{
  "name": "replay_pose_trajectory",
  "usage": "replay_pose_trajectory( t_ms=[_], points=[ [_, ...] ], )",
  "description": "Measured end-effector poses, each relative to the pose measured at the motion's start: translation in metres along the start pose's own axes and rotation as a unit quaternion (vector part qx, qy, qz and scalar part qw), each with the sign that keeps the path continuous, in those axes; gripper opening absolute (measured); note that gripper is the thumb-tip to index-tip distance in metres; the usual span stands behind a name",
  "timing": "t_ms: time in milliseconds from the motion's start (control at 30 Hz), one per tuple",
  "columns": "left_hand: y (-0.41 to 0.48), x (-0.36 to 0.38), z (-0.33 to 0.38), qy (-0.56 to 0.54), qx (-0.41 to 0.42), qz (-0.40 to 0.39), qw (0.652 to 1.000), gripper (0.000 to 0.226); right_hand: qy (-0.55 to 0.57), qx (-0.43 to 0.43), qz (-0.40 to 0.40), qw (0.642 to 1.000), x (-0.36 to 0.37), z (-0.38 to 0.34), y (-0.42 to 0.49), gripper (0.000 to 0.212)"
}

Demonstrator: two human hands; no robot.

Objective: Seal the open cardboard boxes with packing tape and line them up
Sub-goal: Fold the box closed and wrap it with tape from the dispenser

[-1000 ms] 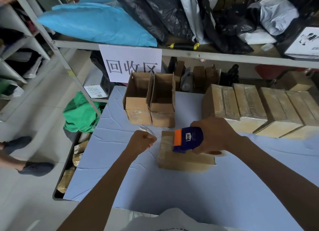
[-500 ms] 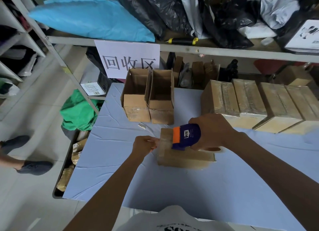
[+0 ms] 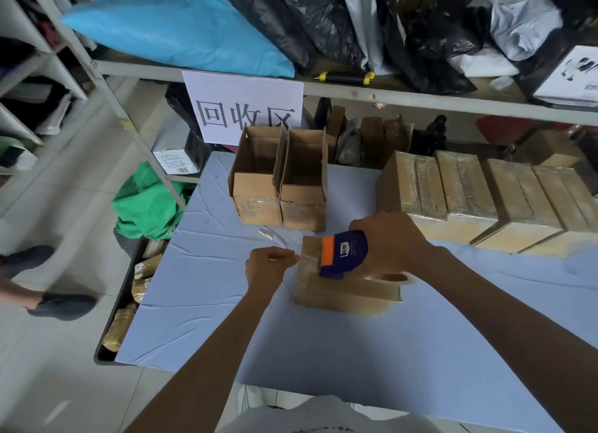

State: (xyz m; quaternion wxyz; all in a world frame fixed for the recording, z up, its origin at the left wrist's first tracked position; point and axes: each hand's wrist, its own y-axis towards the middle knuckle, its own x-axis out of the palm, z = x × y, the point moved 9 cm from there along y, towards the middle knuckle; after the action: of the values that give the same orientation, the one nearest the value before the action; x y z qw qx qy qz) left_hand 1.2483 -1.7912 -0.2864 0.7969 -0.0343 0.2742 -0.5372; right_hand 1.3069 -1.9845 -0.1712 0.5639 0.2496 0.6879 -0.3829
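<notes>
Blue cloth covers the table [image 3: 207, 319] — on it lies the cardboard box [image 3: 343, 292], near 2 open boxes [image 3: 281, 186]. My right hand [image 3: 388, 243] grips the tape dispenser [image 3: 343, 253] on the box top — my left hand [image 3: 268, 266] is pinched at its left edge.

Table under a wrinkled blue cloth [image 3: 323, 345]

On it — two open cardboard boxes [image 3: 278, 186], one closed box [image 3: 343, 290], four sealed boxes [image 3: 485, 199] in a row — plus a small scrap [image 3: 266, 232].

White paper sign [image 3: 243, 107] hanging from shelf edge [image 3: 420, 94]: three large black characters, 回收区. Tape dispenser [image 3: 344, 254]: small white label on blue body, print too small to read. White box [image 3: 176, 160] under shelf: printed label, illegible.
</notes>
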Motion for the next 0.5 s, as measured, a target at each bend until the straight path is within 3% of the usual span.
replay_pose_trajectory(
  t_ms=[133,233,333,400,500],
  points=[
    [-0.005,0.004,0.010,0.066,0.028,-0.029,0.997,0.015,0.004,0.005,-0.008,1.000,-0.001,0.001,0.001,0.070],
    [-0.011,0.001,0.017,0.065,0.031,0.018,0.997,0.029,0.001,0.004,-0.006,1.000,-0.002,0.001,-0.001,0.071],
    [-0.010,0.003,0.025,0.065,0.045,0.022,0.997,0.014,0.005,0.004,-0.004,1.000,-0.001,0.002,-0.001,0.072],
    [-0.011,0.007,0.026,0.037,0.020,-0.002,0.999,0.008,0.006,0.005,0.000,1.000,-0.002,0.002,-0.001,0.072],
    [-0.011,0.017,0.024,0.059,-0.006,-0.028,0.998,0.023,-0.005,0.007,-0.001,1.000,-0.001,0.001,0.000,0.073]
  ],
)
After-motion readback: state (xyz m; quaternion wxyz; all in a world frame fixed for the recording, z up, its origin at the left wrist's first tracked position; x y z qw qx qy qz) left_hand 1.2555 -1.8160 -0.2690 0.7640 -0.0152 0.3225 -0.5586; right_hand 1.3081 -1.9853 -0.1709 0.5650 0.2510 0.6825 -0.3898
